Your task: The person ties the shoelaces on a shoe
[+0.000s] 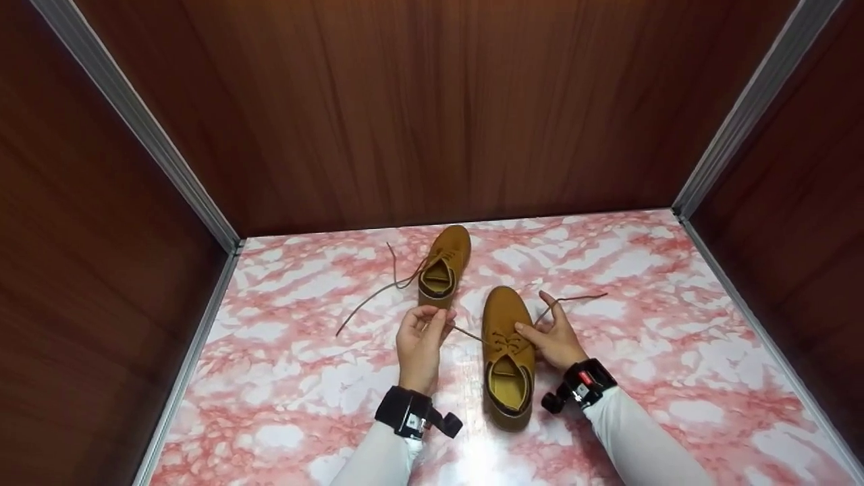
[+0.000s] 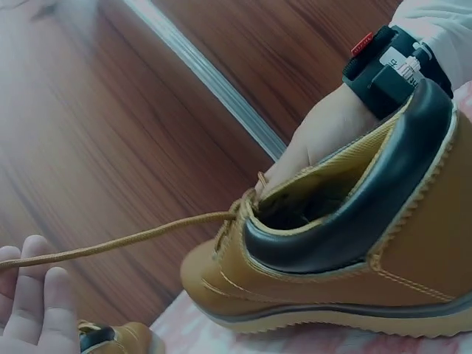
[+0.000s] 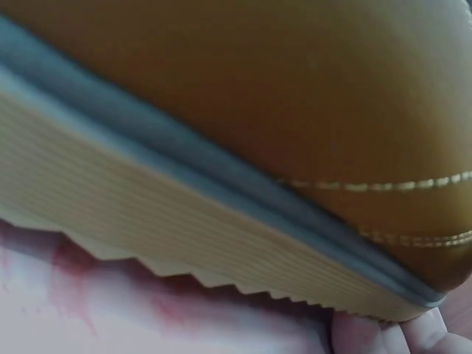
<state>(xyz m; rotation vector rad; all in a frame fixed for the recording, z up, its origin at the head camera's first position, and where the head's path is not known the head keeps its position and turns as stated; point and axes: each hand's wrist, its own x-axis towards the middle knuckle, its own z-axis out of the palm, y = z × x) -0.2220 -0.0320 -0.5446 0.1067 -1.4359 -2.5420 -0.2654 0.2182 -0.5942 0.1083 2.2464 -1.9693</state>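
A tan lace-up shoe (image 1: 505, 307) with a dark padded collar stands on the patterned surface, toe pointing away. My left hand (image 1: 420, 347), to its left, pinches one end of its brown shoelace (image 2: 133, 240), which runs taut from the eyelets. On the shoe's other side, my right hand (image 1: 559, 343) grips it, thumb on the upper by the laces. Its fingertips (image 3: 361, 335) show under the sole's edge in the right wrist view. The other lace end (image 1: 584, 297) trails out to the right past the raised index finger.
A matching shoe (image 1: 459, 244) stands farther back, left of the first, its loose laces (image 1: 368, 299) spread leftward over the red-and-white surface (image 1: 290, 391). Brown wood-look panels (image 1: 405, 115) with metal corner strips (image 1: 742, 101) enclose the back and both sides.
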